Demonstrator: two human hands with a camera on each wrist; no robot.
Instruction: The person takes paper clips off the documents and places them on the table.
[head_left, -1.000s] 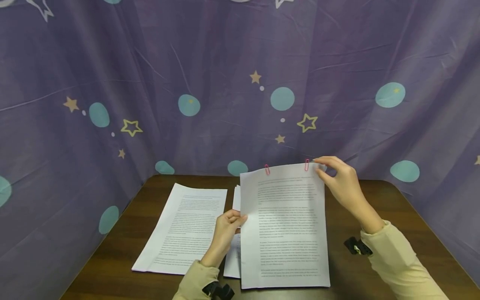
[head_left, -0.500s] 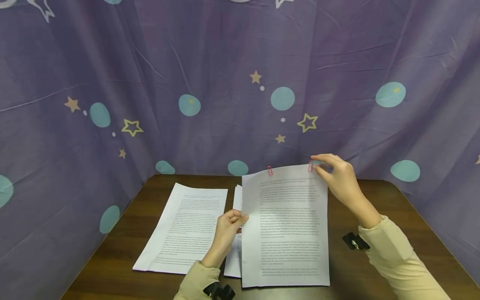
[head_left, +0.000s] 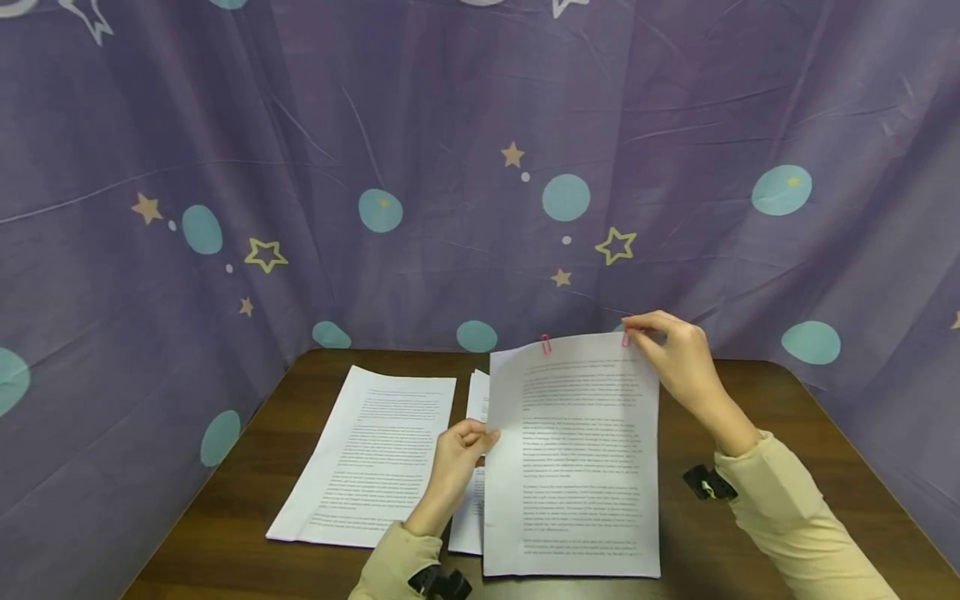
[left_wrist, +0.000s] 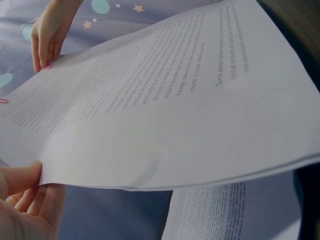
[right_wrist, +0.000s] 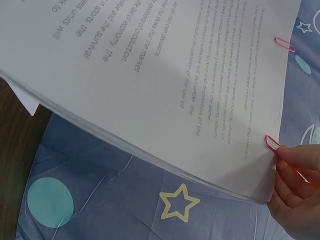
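Observation:
A stack of printed paper sheets (head_left: 577,467) is held up, tilted toward me, over the table. My left hand (head_left: 452,467) pinches its left edge; the left wrist view shows the thumb on the printed face and the curled fingers behind. Two pink clips sit along the top edge. My right hand (head_left: 686,367) pinches the right-hand paper clip (right_wrist: 271,143) at the top right corner, thumb in front, partly covering it. The other paper clip (head_left: 546,344) stands free of the fingers, further left on the same edge.
Another printed stack (head_left: 375,458) lies on the brown wooden table (head_left: 750,517) at the left. Between the two, more printed sheets (head_left: 467,517) show partly behind the held stack. A purple curtain (head_left: 450,125) with stars hangs behind and beside the table.
The right thumb and fingers have shifted from the top right corner onto the right-hand clip. The stack's top edge has moved slightly right and down; the left hand keeps its grip.

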